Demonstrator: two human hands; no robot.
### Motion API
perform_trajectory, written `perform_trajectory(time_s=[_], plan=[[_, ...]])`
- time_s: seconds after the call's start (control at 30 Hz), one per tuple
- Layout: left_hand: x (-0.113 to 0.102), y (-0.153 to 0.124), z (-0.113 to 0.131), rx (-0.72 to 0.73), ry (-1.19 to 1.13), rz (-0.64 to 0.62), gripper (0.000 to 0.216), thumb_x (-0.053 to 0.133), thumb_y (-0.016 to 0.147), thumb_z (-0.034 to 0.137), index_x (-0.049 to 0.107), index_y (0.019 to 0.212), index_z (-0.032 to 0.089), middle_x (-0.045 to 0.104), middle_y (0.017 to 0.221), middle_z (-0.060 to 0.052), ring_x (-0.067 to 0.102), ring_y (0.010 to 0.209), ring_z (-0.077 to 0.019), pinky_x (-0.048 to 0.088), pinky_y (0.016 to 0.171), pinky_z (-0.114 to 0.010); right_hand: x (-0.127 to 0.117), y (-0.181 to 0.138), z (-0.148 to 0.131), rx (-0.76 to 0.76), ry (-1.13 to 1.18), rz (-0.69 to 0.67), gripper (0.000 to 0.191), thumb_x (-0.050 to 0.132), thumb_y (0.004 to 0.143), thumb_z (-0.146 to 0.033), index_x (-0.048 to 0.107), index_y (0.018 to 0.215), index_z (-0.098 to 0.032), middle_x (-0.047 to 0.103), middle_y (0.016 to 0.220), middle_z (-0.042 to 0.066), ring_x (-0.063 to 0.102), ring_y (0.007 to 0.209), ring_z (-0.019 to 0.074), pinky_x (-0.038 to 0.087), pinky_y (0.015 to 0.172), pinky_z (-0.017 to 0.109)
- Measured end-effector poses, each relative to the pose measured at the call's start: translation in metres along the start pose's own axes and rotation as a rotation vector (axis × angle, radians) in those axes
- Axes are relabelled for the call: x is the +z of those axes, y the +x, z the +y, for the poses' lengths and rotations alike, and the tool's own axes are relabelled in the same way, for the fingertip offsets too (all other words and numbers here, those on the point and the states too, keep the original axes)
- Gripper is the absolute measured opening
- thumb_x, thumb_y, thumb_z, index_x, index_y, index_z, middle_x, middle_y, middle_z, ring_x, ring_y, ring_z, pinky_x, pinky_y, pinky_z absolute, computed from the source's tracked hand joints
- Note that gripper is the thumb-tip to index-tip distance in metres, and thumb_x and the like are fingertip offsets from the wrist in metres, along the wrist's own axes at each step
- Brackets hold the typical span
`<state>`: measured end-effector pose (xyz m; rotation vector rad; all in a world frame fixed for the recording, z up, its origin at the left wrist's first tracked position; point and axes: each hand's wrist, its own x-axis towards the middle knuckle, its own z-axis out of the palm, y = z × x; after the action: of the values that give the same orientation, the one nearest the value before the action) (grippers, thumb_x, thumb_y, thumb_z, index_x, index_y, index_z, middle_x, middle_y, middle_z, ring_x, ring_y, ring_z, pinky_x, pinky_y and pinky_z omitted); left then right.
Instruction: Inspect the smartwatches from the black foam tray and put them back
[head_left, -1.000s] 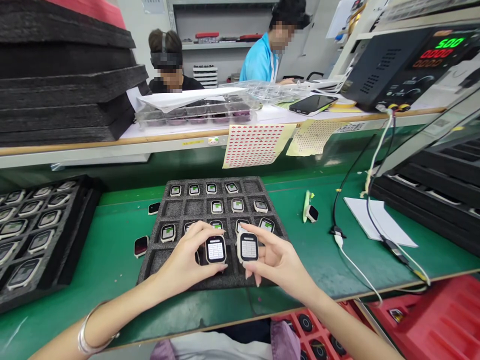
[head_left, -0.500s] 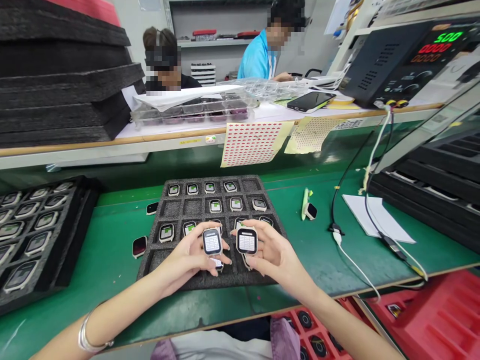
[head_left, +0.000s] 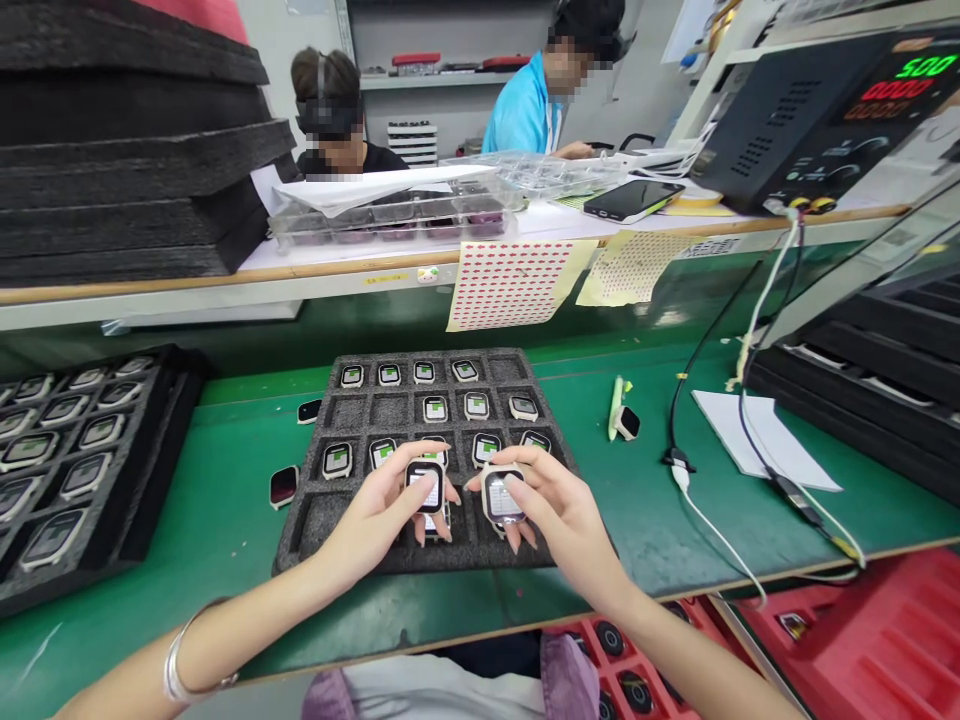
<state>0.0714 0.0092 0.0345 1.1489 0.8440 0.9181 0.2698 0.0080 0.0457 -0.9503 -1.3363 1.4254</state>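
Note:
My left hand [head_left: 394,503] grips a strapless smartwatch [head_left: 422,490], its thumb on the lit screen. A second smartwatch [head_left: 501,496] is held in my right hand [head_left: 551,500], and that thumb also rests on the glass. Both screens show white pages with lines too small to read. Beneath the hands lies a black foam tray [head_left: 311,510] with several watch bodies in its pockets; many of their screens show green and white blocks. Some pockets hold nothing. My fingers hide part of the front rows, where more watches show.
Left of the tray lie two loose watches, one with a dark red screen [head_left: 284,486]. Another foam tray of watches [head_left: 142,520] stands far left. To the right are a pen [head_left: 616,405], a watch [head_left: 627,423], cables [head_left: 679,470] and paper [head_left: 750,440]. Two people sit behind the shelf.
Both thumbs have moved from the watch edges onto the screens. The right watch has tilted and sits slightly lower. The whole view has shifted a little.

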Motion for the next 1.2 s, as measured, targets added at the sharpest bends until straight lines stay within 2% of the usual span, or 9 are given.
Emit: perform_trajectory(time_s=[0.13,0.23,0.33,0.47,0.6,0.7,0.8,0.93,1.2], plan=[[-0.001,0.001,0.002,-0.021,-0.014,0.021,0.035,0.051,0.090,0.035,0.047,0.122,0.022,0.065,0.089,-0.005,0.064,0.068,-0.0159,0.047,0.055,-0.023,-0.001,-0.004,0.000,0.023,-0.026,-0.021,0.028,0.056,0.088,-0.043,0.054,0.104,-0.020,0.067,0.087,0.006,0.049,0.042,0.0085,0.040,0.038,0.021],[0.000,0.000,0.006,-0.078,-0.126,0.007,0.033,0.051,0.089,0.028,0.048,0.122,0.023,0.063,0.093,-0.005,0.066,0.081,-0.0196,0.052,0.073,-0.032,-0.003,-0.006,0.004,0.028,-0.054,-0.019,0.030,0.054,0.089,-0.042,0.055,0.109,-0.020,0.067,0.090,0.007,0.051,0.043,0.0090,0.040,0.040,0.022],[0.002,-0.002,0.010,-0.127,-0.274,-0.019,0.035,0.050,0.087,0.021,0.048,0.122,0.024,0.061,0.100,-0.006,0.064,0.092,-0.0229,0.050,0.085,-0.040,-0.006,-0.007,0.007,0.023,-0.070,-0.019,0.030,0.054,0.089,-0.040,0.058,0.112,-0.020,0.066,0.090,0.006,0.054,0.044,0.0088,0.040,0.040,0.021],[0.004,-0.005,0.010,-0.142,-0.326,-0.041,0.041,0.049,0.084,0.015,0.048,0.124,0.024,0.058,0.111,-0.009,0.063,0.092,-0.0228,0.051,0.082,-0.041,-0.009,-0.008,0.008,0.036,-0.049,-0.036,0.032,0.056,0.089,-0.036,0.057,0.118,-0.021,0.064,0.084,0.004,0.057,0.047,0.0103,0.041,0.040,0.021],[0.005,-0.007,0.006,-0.122,-0.257,-0.030,0.048,0.049,0.081,0.011,0.046,0.126,0.027,0.056,0.111,-0.008,0.063,0.086,-0.0209,0.055,0.071,-0.036,-0.008,-0.009,0.006,0.051,-0.028,-0.057,0.036,0.059,0.087,-0.033,0.055,0.120,-0.020,0.065,0.081,0.004,0.058,0.049,0.0117,0.041,0.040,0.021],[0.004,-0.006,0.004,-0.083,-0.210,-0.044,0.044,0.051,0.085,0.015,0.045,0.126,0.027,0.055,0.111,-0.008,0.062,0.080,-0.0179,0.055,0.064,-0.032,-0.008,-0.010,0.004,0.045,-0.022,-0.054,0.035,0.059,0.087,-0.032,0.055,0.120,-0.020,0.066,0.089,0.006,0.058,0.050,0.0106,0.042,0.041,0.021],[0.005,-0.006,0.003,-0.040,-0.138,-0.052,0.037,0.051,0.089,0.024,0.045,0.126,0.026,0.055,0.111,-0.009,0.062,0.078,-0.0165,0.054,0.062,-0.030,-0.008,-0.010,0.004,0.044,-0.022,-0.058,0.034,0.058,0.088,-0.031,0.055,0.119,-0.019,0.065,0.090,0.006,0.059,0.050,0.0100,0.043,0.042,0.020],[0.008,-0.006,0.003,0.013,-0.069,-0.036,0.033,0.051,0.090,0.025,0.047,0.123,0.024,0.056,0.104,-0.008,0.062,0.081,-0.0176,0.055,0.064,-0.030,-0.009,-0.011,0.005,0.042,-0.029,-0.060,0.034,0.057,0.088,-0.031,0.055,0.120,-0.019,0.064,0.088,0.006,0.060,0.050,0.0103,0.042,0.041,0.019],[0.008,-0.010,0.006,-0.024,-0.213,-0.042,0.045,0.054,0.083,0.010,0.043,0.124,0.023,0.059,0.108,-0.009,0.063,0.090,-0.0218,0.052,0.080,-0.037,-0.010,-0.010,0.005,0.026,-0.032,-0.039,0.033,0.056,0.089,-0.030,0.055,0.120,-0.019,0.063,0.085,0.005,0.059,0.049,0.0100,0.042,0.041,0.019]])
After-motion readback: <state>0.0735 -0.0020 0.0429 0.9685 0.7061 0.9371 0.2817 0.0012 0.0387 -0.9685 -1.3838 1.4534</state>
